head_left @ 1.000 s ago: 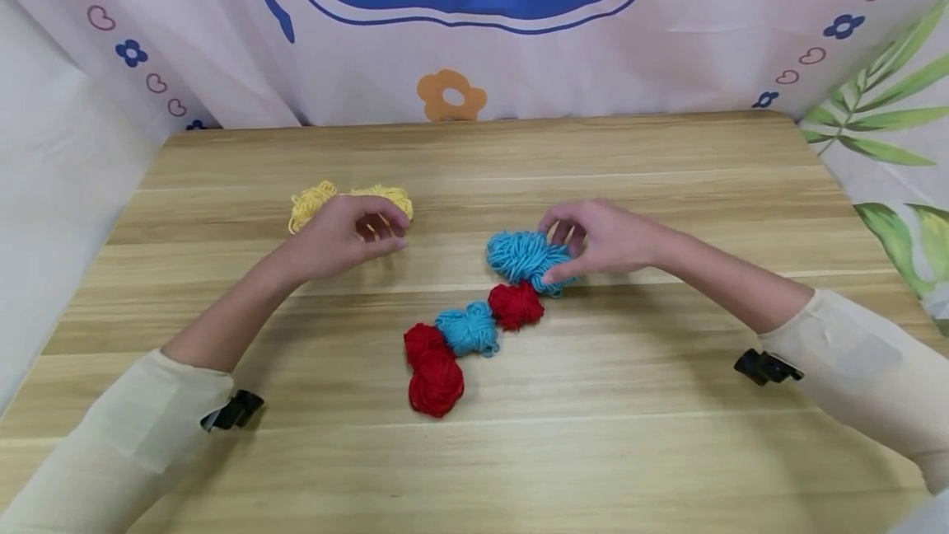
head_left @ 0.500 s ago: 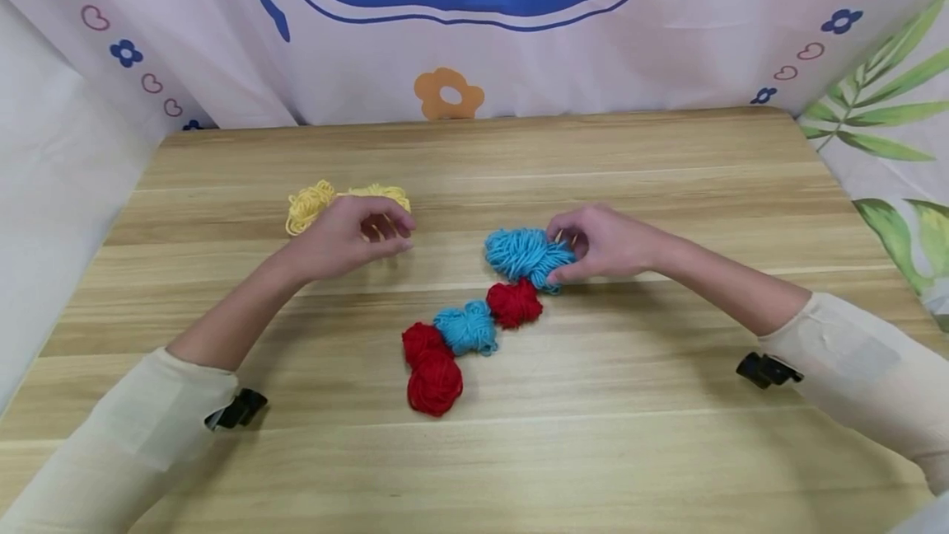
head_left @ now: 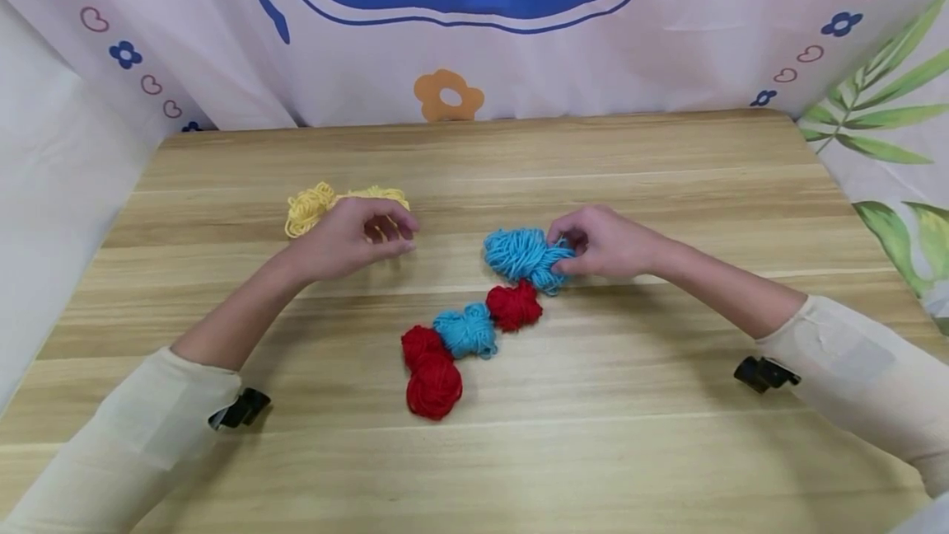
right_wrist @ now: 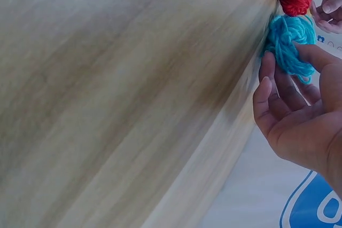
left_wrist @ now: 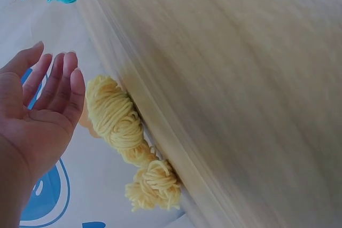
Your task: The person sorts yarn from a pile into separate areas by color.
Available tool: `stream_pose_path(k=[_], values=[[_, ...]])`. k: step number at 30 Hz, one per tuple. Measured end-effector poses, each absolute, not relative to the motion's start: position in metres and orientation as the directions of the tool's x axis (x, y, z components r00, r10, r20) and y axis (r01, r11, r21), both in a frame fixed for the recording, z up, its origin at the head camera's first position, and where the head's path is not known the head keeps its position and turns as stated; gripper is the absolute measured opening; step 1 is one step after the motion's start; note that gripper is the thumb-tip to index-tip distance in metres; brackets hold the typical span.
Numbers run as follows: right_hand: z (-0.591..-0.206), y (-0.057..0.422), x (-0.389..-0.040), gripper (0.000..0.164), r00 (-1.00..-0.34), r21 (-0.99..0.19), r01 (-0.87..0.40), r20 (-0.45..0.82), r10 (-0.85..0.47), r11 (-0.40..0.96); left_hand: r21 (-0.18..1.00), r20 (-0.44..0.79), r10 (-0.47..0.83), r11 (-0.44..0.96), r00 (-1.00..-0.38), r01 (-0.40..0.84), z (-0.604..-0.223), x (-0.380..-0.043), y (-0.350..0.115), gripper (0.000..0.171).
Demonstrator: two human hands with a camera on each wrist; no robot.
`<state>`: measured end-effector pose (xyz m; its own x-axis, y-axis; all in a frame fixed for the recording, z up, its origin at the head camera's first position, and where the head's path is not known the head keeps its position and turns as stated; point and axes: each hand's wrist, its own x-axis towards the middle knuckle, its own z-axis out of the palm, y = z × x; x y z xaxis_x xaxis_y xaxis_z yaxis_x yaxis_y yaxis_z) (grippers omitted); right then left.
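Head view first: right hand [head_left: 604, 243] at the right end of the big blue yarn [head_left: 517, 253], pinching it with thumb and fingertips curled in. Left hand [head_left: 348, 239] well apart from that, just in front of the yellow yarn [head_left: 310, 211] and hiding part of it, with fingers loosely bent, a decent gap between thumb and fingertips, and nothing held. Everything on a wood table [head_left: 630, 443]. Sort of a chain running toward the near left: big blue yarn, then the short red yarn [head_left: 515, 306] against its lower edge, then the small blue yarn [head_left: 465, 330] right beside that, then the lower red yarn [head_left: 433, 386] touching it. Two lobes on that last one, can't tell if one piece or two. Also pale sleeves [head_left: 853, 373] on both arms, plus a white cloth [head_left: 563, 72] behind with a blue print and an orange flower [head_left: 430, 93]. On to the left wrist view: palm showing, fingers slightly curved and spread, right by the yellow yarn, with big blue yarn up in the top left corner. Last, right wrist view: thumb and fingers on either side of the big blue yarn's end, with short red yarn just past it and left hand at the right edge.
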<state>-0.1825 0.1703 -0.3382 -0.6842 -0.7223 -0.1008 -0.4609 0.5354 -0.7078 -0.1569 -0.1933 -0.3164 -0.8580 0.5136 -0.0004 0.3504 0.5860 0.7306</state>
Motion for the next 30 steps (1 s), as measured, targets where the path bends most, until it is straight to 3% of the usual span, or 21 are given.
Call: stream_pose_path(k=[30], values=[[-0.323, 0.175, -0.192, 0.013, -0.766, -0.74, -0.417, -0.026, -0.642, 0.527, 0.73, -0.003, 0.556, 0.569, -0.831, 0.379, -0.318, -0.157, -0.183, 0.02]])
